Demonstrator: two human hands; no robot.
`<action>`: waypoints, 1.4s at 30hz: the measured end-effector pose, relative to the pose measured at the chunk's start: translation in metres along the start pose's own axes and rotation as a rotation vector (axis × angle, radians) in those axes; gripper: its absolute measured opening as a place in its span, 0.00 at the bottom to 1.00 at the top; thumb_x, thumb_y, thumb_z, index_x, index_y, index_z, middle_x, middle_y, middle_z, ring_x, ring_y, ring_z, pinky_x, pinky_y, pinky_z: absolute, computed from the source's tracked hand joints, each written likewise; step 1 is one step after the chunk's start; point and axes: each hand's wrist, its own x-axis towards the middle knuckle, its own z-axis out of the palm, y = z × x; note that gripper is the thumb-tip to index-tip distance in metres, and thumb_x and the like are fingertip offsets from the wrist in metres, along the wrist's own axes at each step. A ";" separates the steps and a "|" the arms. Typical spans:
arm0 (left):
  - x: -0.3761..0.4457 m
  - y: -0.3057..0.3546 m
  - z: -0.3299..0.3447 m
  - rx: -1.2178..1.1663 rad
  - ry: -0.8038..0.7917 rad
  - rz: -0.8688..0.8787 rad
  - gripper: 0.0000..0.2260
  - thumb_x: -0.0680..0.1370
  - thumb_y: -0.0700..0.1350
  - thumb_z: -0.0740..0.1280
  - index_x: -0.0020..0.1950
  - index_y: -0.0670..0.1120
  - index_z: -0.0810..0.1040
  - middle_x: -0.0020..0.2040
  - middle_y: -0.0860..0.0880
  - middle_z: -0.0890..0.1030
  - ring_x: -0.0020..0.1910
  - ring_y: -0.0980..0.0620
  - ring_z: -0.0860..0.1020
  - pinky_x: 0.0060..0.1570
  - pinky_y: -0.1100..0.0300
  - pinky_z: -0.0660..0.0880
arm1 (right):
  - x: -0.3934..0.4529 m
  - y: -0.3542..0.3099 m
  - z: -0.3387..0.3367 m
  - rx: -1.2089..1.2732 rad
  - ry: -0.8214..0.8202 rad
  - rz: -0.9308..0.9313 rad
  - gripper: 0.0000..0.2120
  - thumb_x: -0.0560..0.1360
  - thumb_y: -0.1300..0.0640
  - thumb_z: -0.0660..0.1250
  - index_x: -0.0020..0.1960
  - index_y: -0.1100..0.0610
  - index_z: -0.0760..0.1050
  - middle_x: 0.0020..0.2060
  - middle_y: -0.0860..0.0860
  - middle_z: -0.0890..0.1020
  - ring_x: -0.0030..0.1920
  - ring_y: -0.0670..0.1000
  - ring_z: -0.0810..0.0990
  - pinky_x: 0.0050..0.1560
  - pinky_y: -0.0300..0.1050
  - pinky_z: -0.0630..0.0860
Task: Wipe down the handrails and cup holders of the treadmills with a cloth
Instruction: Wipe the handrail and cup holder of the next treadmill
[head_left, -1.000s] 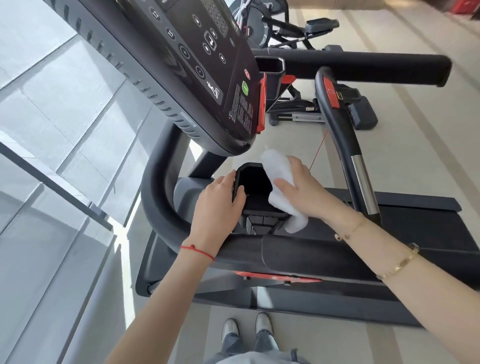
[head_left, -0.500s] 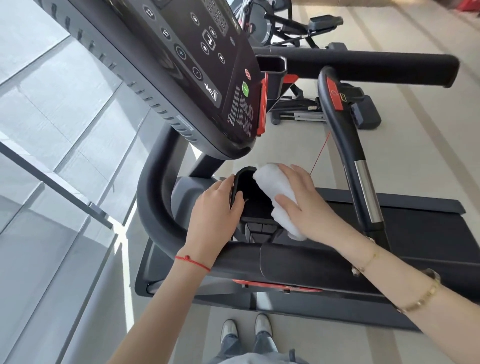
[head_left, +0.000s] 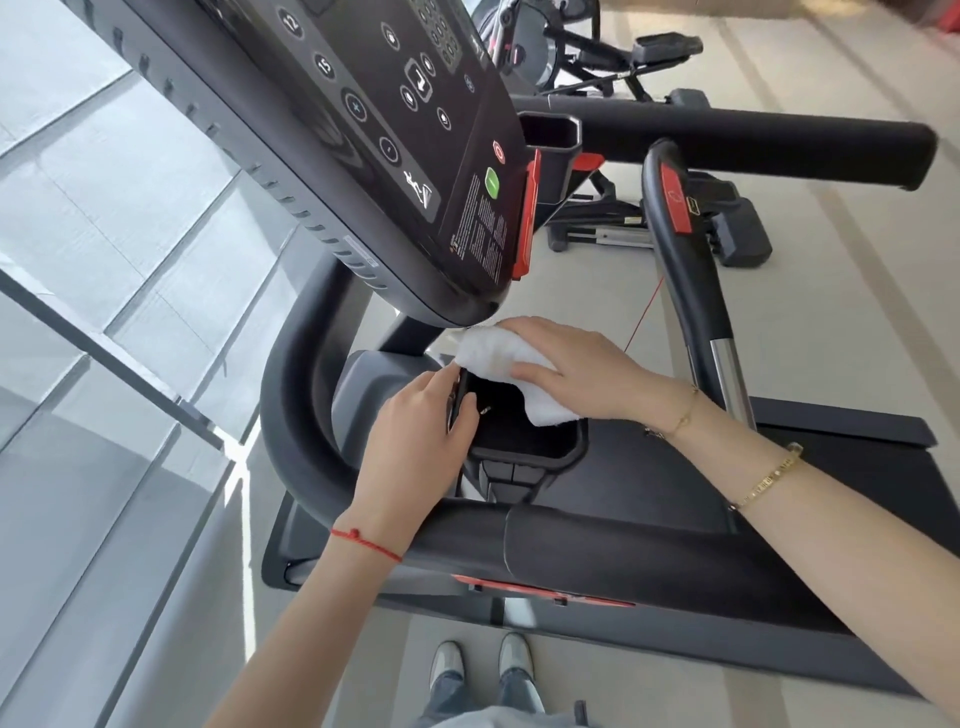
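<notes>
The right hand has moved the cloth from the right side of the cup holder to its far edge, directly below the lower rim of the console. The cloth, previously bunched and partly inside the holder, now lies flatter across the far rim, exposing more of the holder's dark interior. The hand now lies over the cloth with fingers extended. The left hand has shifted slightly toward the far end of the holder's left wall.
</notes>
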 end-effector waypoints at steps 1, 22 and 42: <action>0.000 0.000 0.000 -0.003 -0.004 -0.005 0.16 0.81 0.48 0.62 0.67 0.47 0.76 0.49 0.50 0.81 0.47 0.50 0.78 0.48 0.52 0.76 | -0.009 0.005 0.002 0.048 0.021 0.051 0.20 0.82 0.48 0.57 0.73 0.46 0.61 0.68 0.45 0.71 0.62 0.51 0.73 0.54 0.47 0.67; -0.022 0.004 -0.026 -0.071 0.000 0.178 0.17 0.80 0.46 0.64 0.68 0.46 0.75 0.60 0.51 0.79 0.59 0.49 0.76 0.61 0.49 0.74 | -0.116 -0.053 0.015 0.251 0.383 0.241 0.18 0.82 0.56 0.57 0.71 0.46 0.63 0.64 0.41 0.68 0.66 0.42 0.66 0.63 0.36 0.63; -0.078 0.017 -0.042 -0.308 -0.426 0.783 0.15 0.80 0.44 0.64 0.66 0.45 0.77 0.59 0.51 0.80 0.49 0.51 0.77 0.54 0.47 0.76 | -0.251 -0.192 0.085 -0.122 0.783 0.894 0.20 0.79 0.57 0.61 0.71 0.54 0.68 0.63 0.50 0.73 0.60 0.53 0.72 0.62 0.53 0.70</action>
